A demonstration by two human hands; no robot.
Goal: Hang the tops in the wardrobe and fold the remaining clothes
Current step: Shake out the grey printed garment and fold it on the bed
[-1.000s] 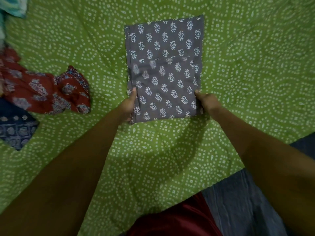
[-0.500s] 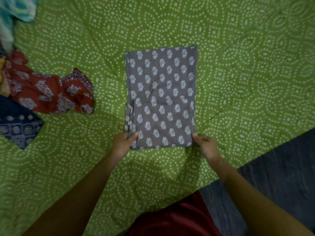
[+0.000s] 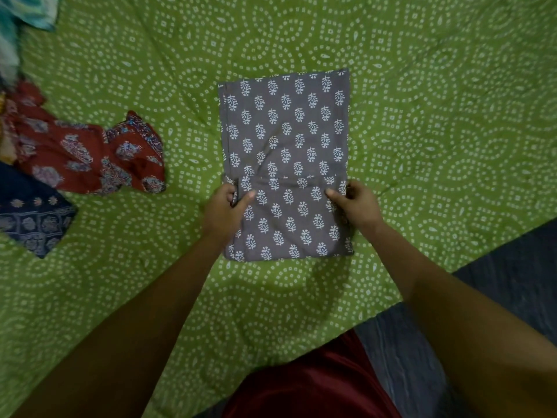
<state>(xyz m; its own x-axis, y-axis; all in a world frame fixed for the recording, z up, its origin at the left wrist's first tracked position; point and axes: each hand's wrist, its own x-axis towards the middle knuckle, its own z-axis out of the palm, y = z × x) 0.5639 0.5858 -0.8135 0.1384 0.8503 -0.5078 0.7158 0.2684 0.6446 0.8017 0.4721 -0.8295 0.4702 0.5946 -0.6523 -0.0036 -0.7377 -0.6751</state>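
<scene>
Dim, warm indoor light, soft shadows under the forearms, wide-angle bending at edges, slightly soft focus

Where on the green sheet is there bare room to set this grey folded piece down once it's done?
Bare green sheet lies right of the grey printed garment, which the left hand and right hand pinch, and beyond its far edge. A narrower strip separates it from the red printed garment. The left edge is crowded: red garment, navy garment, teal cloth.

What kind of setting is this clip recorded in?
Likely a bedroom at home: a green printed bedspread covers a bed, with a grey printed garment being folded on it and loose clothes piled at its left edge.
</scene>
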